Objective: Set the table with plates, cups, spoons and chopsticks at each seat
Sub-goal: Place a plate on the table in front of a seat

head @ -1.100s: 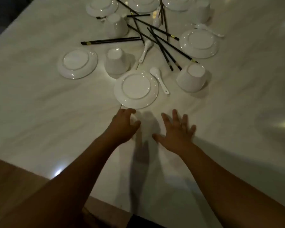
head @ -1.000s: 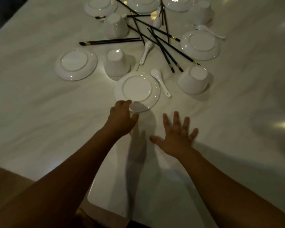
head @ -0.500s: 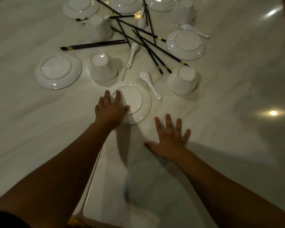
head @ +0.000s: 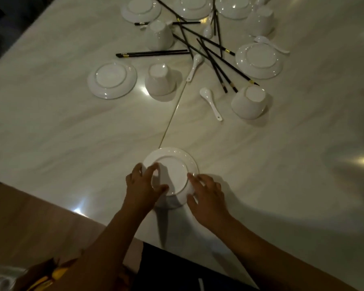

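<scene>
An upturned plate point(head: 172, 171) is gripped at lower centre — left hand point(head: 142, 185) curled round its left rim, right hand point(head: 206, 192) round the right.

The table point(head: 72, 133) was pale cream stone with faint grey-beige veins, crossed by a thin gold seam point(head: 172, 118). The nearest plate point(head: 172, 164), the other plates point(head: 111, 80), the cups point(head: 159, 80) and the spoons point(head: 211, 103) were plain glossy white. The chopsticks point(head: 156, 53) were black with narrow gold bands near one end. The floor point(head: 29, 217) was light brown.
</scene>
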The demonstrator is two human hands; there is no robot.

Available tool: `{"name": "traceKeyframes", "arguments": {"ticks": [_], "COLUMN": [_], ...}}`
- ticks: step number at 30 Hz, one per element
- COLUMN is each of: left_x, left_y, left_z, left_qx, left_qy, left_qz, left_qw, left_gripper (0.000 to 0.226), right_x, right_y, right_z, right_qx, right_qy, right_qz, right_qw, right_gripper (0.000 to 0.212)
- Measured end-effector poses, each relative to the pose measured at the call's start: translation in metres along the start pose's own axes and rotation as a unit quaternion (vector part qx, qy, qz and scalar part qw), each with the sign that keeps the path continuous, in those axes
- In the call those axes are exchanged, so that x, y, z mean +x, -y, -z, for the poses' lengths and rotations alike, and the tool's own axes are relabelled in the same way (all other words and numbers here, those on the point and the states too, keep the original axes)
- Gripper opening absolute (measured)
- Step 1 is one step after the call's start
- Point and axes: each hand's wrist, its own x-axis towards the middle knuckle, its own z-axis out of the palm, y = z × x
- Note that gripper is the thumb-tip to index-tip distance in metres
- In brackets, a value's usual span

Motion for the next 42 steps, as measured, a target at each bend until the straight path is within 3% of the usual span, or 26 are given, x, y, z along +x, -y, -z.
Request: {"name": "traceKeyframes", "arguments": {"ticks": [5, 10, 15, 20, 21, 23, 26, 29, 32, 34, 36, 38, 39, 42], "left_x": [0.006, 0.031, 0.047, 0.047, 0.044, 0.033, 0.01, -0.009, -0.006, -0.002, 0.0, 0.0, -0.002, -0.004], "left_y": [0.023, 0.033, 0.032, 0.017, 0.013, 0.004, -0.004, -0.006, 0.0, 0.005, 0.011, 0.018, 0.022, 0.035], "left_z": [0.023, 0.064, 0.084, 0.115, 0.121, 0.129, 0.129, 0.118, 0.106, 0.103, 0.101, 0.1, 0.099, 0.093], "left_qx": [-0.12, -0.305, -0.36, -0.394, -0.398, -0.367, -0.15, 0.016, 0.057, 0.067, 0.059, 0.004, -0.026, -0.095], "left_qy": [0.002, 0.102, 0.186, 0.226, 0.236, 0.239, 0.164, 0.052, 0.011, 0.021, 0.061, 0.11, 0.104, -0.039], "left_qz": [-0.017, 0.073, 0.126, 0.054, 0.024, -0.06, -0.276, -0.46, -0.532, -0.548, -0.547, -0.505, -0.481, -0.364], "left_qw": [0.993, 0.944, 0.906, 0.889, 0.886, 0.897, 0.935, 0.886, 0.845, 0.834, 0.833, 0.856, 0.87, 0.926], "left_gripper": [0.058, 0.051, 0.026, 0.012, 0.014, 0.013, 0.009, 0.007, 0.017, 0.02, 0.023, 0.027, 0.029, 0.03], "right_x": [-0.013, -0.008, -0.004, 0.007, 0.007, 0.007, 0.005, 0.001, -0.006, -0.008, -0.008, -0.009, -0.009, -0.01], "right_y": [0.019, 0.044, 0.066, 0.09, 0.096, 0.11, 0.128, 0.138, 0.139, 0.138, 0.137, 0.132, 0.129, 0.12], "right_z": [-0.024, -0.037, -0.043, -0.033, -0.028, -0.015, 0.007, 0.023, 0.031, 0.033, 0.034, 0.035, 0.037, 0.041], "right_qx": [0.0, 0.082, 0.174, 0.28, 0.323, 0.486, 0.658, 0.742, 0.781, 0.778, 0.75, 0.722, 0.717, 0.723], "right_qy": [-0.034, -0.065, -0.099, -0.117, -0.108, -0.078, -0.063, -0.085, -0.102, -0.125, -0.158, -0.187, -0.195, -0.197], "right_qz": [-0.041, -0.075, -0.097, -0.16, -0.181, -0.199, -0.182, -0.191, -0.186, -0.182, -0.189, -0.199, -0.207, -0.227], "right_qw": [0.999, 0.992, 0.975, 0.939, 0.923, 0.847, 0.728, 0.637, 0.587, 0.588, 0.613, 0.635, 0.637, 0.622], "right_gripper": [0.061, 0.057, 0.053, 0.045, 0.042, 0.041, 0.047, 0.05, 0.045, 0.036, 0.027, 0.024, 0.023, 0.02]}}
